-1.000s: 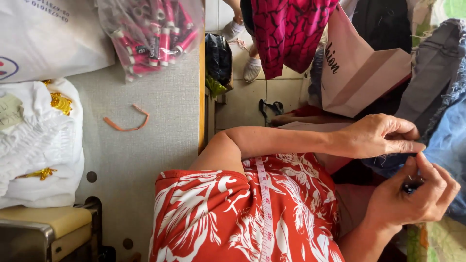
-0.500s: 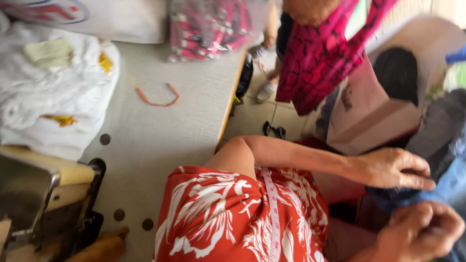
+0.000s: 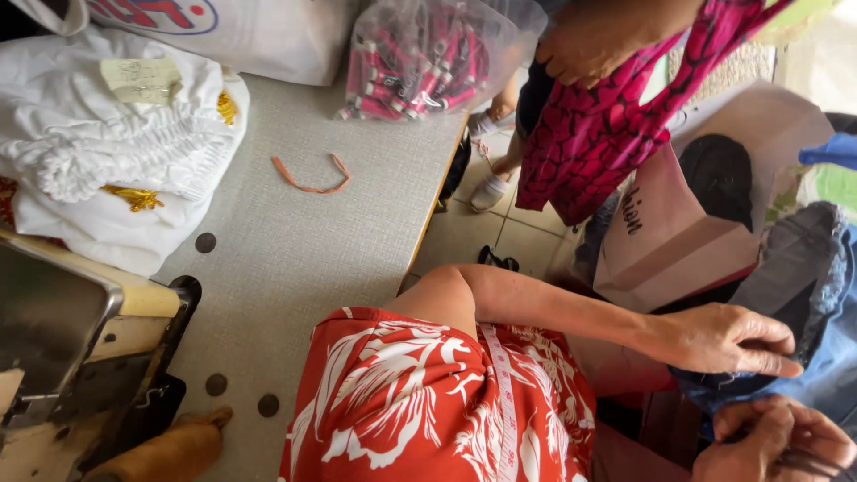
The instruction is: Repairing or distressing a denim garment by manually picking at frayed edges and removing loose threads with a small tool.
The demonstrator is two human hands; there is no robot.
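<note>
1. My left hand lies flat, fingers extended, on the blue denim cloth at my right side.
2. My right hand curls closed around dark cloth below it.

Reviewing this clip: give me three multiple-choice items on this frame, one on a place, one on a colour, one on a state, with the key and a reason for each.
1. Where does the thin orange band lie?
A. on the grey table top
B. on the tiled floor
C. inside the paper bag

2. What colour is the cloth that the left hand rests on?
A. yellow
B. blue denim
C. white

3. How is the measuring tape placed?
A. rolled up on the table
C. hanging off the table edge
B. draped over the red flowered top

Key: 1 A, the band lies flat on the table between the white garments and the clear bag of pink items. 2 B, the fingers lie on the denim. 3 B, it runs down the flowered top.
</note>
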